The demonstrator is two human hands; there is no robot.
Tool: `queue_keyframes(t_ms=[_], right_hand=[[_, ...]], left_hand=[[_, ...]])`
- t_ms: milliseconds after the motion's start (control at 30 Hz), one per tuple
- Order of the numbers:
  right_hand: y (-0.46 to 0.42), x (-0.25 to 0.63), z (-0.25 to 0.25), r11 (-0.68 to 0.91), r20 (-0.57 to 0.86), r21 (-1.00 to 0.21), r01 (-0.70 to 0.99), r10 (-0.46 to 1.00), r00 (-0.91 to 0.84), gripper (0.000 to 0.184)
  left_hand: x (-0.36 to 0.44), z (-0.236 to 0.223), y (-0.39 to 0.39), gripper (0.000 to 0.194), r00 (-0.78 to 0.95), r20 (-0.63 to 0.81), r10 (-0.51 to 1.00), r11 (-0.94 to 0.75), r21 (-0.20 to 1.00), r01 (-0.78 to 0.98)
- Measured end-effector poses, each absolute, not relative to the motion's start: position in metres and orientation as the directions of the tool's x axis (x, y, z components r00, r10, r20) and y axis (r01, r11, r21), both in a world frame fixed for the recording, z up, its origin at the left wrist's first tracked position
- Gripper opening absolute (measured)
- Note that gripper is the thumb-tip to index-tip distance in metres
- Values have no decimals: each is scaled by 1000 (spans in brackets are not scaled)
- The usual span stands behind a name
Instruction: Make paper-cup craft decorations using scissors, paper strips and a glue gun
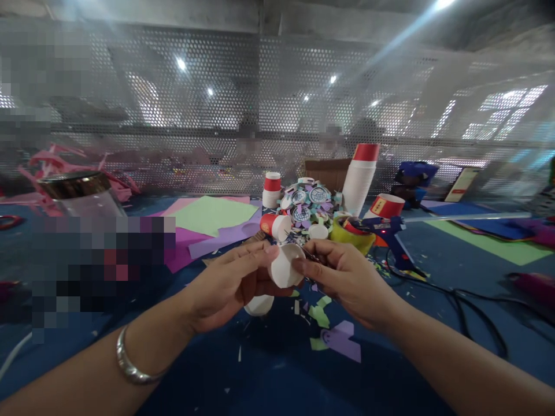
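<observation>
My left hand (229,286) and my right hand (342,277) meet over the blue table, both closed on a small white paper cup (284,267) held on its side with its base toward me. The right hand also seems to grip something thin and dark, perhaps scissors, mostly hidden. Another white cup (259,305) lies just under the left hand. A silver bangle (130,367) sits on my left wrist. Behind the hands stands a cluster of paper cups and patterned paper discs (306,208).
A blue glue gun (388,231) with a dark cable lies to the right, beside a yellow tape roll (351,234). A tall stack of red-rimmed cups (361,176) stands behind. Coloured paper sheets (208,219) lie at the left. Paper scraps (340,341) litter the table. A perforated screen (260,110) closes the back.
</observation>
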State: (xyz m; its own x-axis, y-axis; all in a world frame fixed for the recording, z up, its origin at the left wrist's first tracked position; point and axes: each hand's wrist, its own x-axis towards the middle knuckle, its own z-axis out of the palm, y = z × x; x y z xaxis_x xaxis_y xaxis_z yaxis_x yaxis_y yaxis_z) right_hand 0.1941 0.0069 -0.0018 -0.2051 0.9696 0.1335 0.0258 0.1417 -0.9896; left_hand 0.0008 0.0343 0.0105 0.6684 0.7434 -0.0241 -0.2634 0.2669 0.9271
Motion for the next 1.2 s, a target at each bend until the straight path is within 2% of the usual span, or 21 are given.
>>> queue_keyframes(t_ms=[167,300,367,500,633,733,867,1033,1200], right_hand=[[7,196,-2,138,130,-990,20,965,-228,32],[6,196,1,158,138,-984,77,966,-217,31],[6,196,2,182,158,-980,85,960,-229,32],[6,197,1,223,199,-972,72,948,-248,34],[6,203,0,264,231,-952,153,951,-206,33],[6,205,1,280,242,-942,185,948,-207,34],[5,203,4,307,249,-925,224,935,-253,33],[2,201,5,324,232,-892,314,927,-295,31],[1,201,6,322,218,-880,351,928,-303,29]], left_hand=[[1,12,33,18,728,-57,683,322,918,-231],[-2,14,33,15,730,-91,678,329,925,-190],[-4,15,34,19,743,-88,663,316,933,-170],[-7,14,37,40,761,-30,648,225,962,-154],[-9,12,41,52,719,-1,695,159,975,-153],[-10,10,44,51,692,65,719,66,985,-162],[-9,7,47,50,616,209,759,-149,978,-148],[-7,7,47,46,507,339,792,-345,935,-87],[-7,5,47,50,463,444,767,-508,861,17]])
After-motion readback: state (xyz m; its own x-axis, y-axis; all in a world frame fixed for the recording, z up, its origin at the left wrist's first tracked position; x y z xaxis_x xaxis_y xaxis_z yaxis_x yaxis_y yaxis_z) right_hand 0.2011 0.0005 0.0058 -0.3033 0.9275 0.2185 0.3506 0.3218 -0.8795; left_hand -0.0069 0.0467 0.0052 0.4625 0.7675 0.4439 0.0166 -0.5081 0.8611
